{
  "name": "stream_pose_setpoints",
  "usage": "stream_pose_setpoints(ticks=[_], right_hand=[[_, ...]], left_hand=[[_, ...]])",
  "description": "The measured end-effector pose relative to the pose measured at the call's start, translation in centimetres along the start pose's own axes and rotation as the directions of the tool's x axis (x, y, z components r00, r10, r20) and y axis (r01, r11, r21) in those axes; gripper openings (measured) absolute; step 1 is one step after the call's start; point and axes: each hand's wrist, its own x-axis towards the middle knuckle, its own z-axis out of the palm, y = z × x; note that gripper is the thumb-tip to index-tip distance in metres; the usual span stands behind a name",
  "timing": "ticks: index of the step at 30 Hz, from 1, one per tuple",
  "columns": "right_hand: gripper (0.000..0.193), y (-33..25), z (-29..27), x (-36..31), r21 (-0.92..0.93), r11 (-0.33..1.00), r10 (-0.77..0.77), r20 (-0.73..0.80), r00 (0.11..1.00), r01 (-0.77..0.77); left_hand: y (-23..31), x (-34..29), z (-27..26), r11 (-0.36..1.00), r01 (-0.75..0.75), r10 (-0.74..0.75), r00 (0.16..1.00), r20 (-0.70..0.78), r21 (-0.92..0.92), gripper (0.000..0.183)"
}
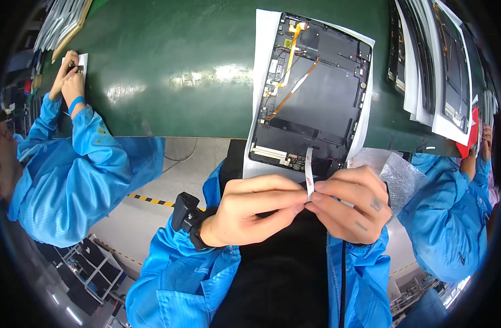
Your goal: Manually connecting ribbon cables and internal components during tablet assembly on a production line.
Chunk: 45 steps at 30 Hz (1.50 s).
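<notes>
A narrow white strip (pixel 309 170) with small red print is pinched between my two hands, just past the near edge of the table. My left hand (pixel 256 210) has its thumb and fingertips closed on the strip's lower end. My right hand (pixel 354 202) grips the same part from the other side, fingertips almost touching the left ones. The strip's upper end overlaps the near edge of an open black tablet housing (pixel 327 104); whether it touches is unclear. Inside the housing run an orange-and-white flat cable (pixel 291 57) and a brown one (pixel 286 98).
White sheets (pixel 266 35) lie under the housing on the green table (pixel 168 65). More housings (pixel 452 65) stand layered with paper at the right. Bubble wrap (pixel 395 172) sits near my right hand. Blue-sleeved co-workers (pixel 81 169) work on both sides.
</notes>
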Motion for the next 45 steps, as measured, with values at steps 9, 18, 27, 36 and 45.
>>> stream_pose_setpoints(ticks=[9,18,27,36,45], right_hand=[[0.038,0.1,-0.1,0.2,-0.068,0.995,-0.075,0.006,0.997,0.076],[0.021,0.3,0.2,0.4,0.017,0.996,0.091,0.031,0.995,-0.092],[0.011,4.1,-2.4,-2.4,-0.152,0.884,0.407,-0.212,0.888,-0.442],[0.003,6.6,-10.8,-11.5,-0.312,0.577,0.624,-0.428,0.654,-0.755],[0.023,2.3,-6.0,-5.4,-0.213,0.924,0.303,-0.104,0.947,-0.319]], left_hand=[[-0.2,0.5,0.2,0.974,-0.156,0.152,0.988,0.036,0.167,0.023],[-0.4,0.9,0.0,0.977,-0.165,0.146,0.979,0.142,0.134,0.024],[-0.2,1.6,-3.3,0.926,0.166,0.011,0.887,0.462,-0.339,0.014],[-0.5,2.3,-3.1,0.918,0.195,-0.012,0.884,0.466,-0.345,0.011],[0.7,4.3,-2.4,0.957,0.163,-0.033,0.881,0.471,-0.238,0.018]])
